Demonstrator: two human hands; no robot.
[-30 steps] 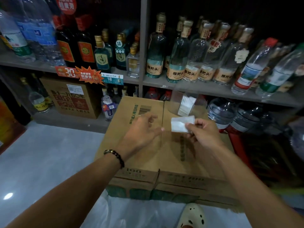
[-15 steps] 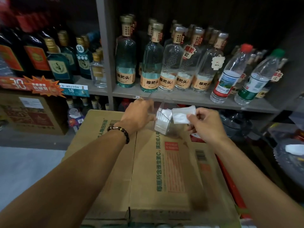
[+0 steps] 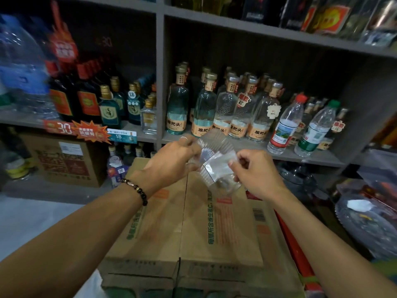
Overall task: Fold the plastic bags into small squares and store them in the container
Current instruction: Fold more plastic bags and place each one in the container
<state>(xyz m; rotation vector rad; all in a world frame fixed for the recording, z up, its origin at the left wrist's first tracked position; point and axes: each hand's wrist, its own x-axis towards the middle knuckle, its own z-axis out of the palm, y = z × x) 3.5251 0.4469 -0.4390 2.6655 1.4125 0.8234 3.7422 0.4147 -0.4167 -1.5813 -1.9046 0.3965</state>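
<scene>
My left hand (image 3: 171,160) grips a clear ribbed plastic container (image 3: 217,145), lifted and tilted above the cardboard box (image 3: 193,229). My right hand (image 3: 255,173) pinches a small folded white plastic bag (image 3: 217,166) by its right edge. The bag lies against the container's clear wall; whether it is inside or in front I cannot tell. Both hands are close together, a little above the box's far end. A beaded bracelet sits on my left wrist.
Grey shelves (image 3: 247,145) right behind the hands carry several glass liquor bottles (image 3: 204,108) and water bottles (image 3: 285,125). Another carton (image 3: 64,160) stands on the low shelf at left. Large clear jugs (image 3: 365,218) crowd the right. Pale floor (image 3: 32,218) lies at left.
My left hand has taken hold of the clear container and raised it off the box. My right hand brought the folded bag against it. The view has tilted up toward the shelves.
</scene>
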